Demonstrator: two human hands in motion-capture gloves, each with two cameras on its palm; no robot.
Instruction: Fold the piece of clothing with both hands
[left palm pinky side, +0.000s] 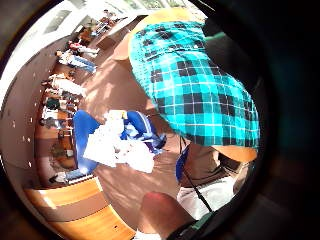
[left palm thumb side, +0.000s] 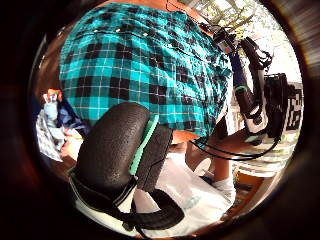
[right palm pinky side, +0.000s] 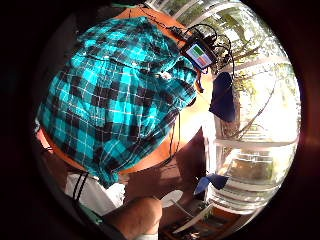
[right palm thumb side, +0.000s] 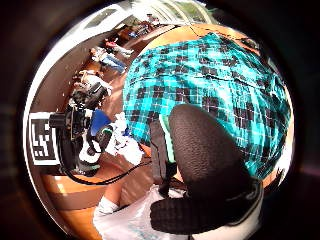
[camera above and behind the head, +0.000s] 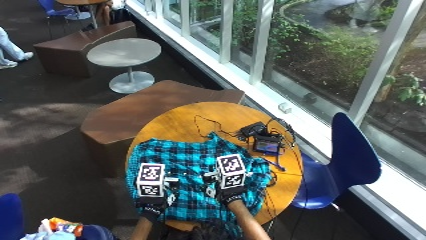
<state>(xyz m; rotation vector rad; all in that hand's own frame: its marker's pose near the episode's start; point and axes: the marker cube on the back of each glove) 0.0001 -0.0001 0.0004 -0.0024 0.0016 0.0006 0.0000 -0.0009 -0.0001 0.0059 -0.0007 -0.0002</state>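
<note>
1. Shirt (camera above and behind the head: 193, 172): teal-and-black plaid, spread on the round wooden table (camera above and behind the head: 193, 122), lower centre of the outside view.
2. Left hand (camera above and behind the head: 152, 197) and right hand (camera above and behind the head: 229, 190): above the shirt; finger state cannot be told.

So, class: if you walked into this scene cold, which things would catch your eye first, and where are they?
First, the teal and black plaid shirt spread over the near half of the round wooden table. Next, the left hand and right hand in black gloves over it, near the table's front edge. Then the small device with a lit screen among black cables on the table's far right side, beside a blue chair.
</note>
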